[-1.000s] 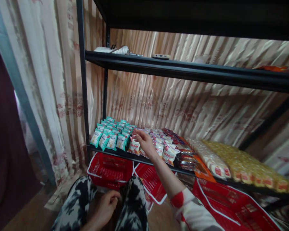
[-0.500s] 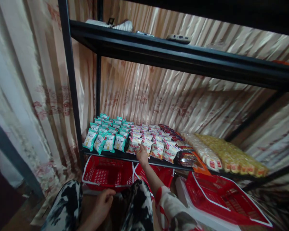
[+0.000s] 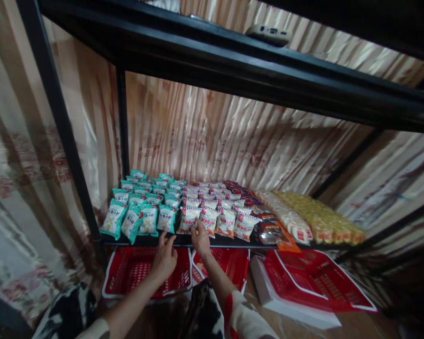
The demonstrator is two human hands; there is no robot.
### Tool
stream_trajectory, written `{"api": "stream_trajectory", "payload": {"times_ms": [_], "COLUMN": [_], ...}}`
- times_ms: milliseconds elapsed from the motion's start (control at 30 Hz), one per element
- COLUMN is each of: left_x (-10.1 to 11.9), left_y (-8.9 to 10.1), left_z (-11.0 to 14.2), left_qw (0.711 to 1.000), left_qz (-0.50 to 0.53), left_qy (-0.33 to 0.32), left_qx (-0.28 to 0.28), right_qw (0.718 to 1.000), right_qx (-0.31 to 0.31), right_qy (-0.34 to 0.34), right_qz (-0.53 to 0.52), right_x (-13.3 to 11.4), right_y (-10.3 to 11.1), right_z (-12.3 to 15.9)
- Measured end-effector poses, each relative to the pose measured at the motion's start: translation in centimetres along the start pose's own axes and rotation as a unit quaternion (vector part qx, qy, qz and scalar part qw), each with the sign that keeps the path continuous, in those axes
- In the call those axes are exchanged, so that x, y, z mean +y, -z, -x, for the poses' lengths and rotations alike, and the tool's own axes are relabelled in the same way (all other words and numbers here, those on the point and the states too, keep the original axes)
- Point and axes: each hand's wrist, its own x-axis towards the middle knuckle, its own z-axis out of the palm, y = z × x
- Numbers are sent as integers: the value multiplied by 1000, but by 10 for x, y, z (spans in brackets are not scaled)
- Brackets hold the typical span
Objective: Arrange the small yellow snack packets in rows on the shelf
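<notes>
My left hand is in front of the shelf edge, thumb and fingers apart, holding nothing. Its fingertips are just below the front teal snack bag. My right hand reaches the front row of white-and-red snack bags, its fingers closed at the lower right edge of the leftmost bag. Beside it, partly covered by those fingers, stands another white-and-red snack bag. More teal bags stand in rows to the left.
Dark packs, white packs and yellow packs fill the lower shelf's right side. Below are red baskets, one on a white box. A black upper shelf hangs overhead, with a black post at left.
My left hand has risen from between my knees to the shelf's front edge. My right hand stays at the white-and-red bags, its fingers now more curled. The view has shifted closer.
</notes>
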Motion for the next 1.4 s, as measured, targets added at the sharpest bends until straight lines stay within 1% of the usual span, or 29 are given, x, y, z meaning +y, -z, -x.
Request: {"api": "stream_trajectory", "payload": {"times_ms": [167,267,367,533,633,733,867,1000,1100,1167,1233,1300,1400], "left_x": [3,7,9,6,4,2,3,4,3,2,1,2,5], "left_y": [0,3,4,4,5,4,0,-3,-2,-1,-1,-2,-4], "left_z": [-28,-38,-43,-42,-38,-35,-32,-30,-28,-26,-24,-25,-28], "left_qw": [997,995,993,992,992,991,990,990,989,988,986,985,985], "left_qz": [-68,-97,-114,-123,-124,-122,-114,-115,-119,-128,-139,-146,-148], "left_qy": [-18,-21,-18,-20,-27,-43,-74,-76,-84,-86,-86,-90,-81], "left_qx": [31,23,11,8,20,32,32,36,40,29,10,-12,-39], "right_qw": [1000,999,999,999,999,999,999,997,991,984,976,969,958], "right_qx": [3,4,1,5,3,7,20,41,84,95,74,19,-76], "right_qy": [18,33,39,45,37,25,15,58,98,142,198,238,253], "right_qz": [-6,-12,-7,0,-10,-24,-26,1,33,44,48,64,112], "right_x": [0,0,-2,-5,-5,-2,2,-1,-10,-20,-32,-46,-69], "right_y": [-4,-5,-7,-9,-10,-11,-13,-8,4,14,23,28,26], "right_z": [1,2,4,4,5,6,9,12,11,4,-11,-32,-67]}}
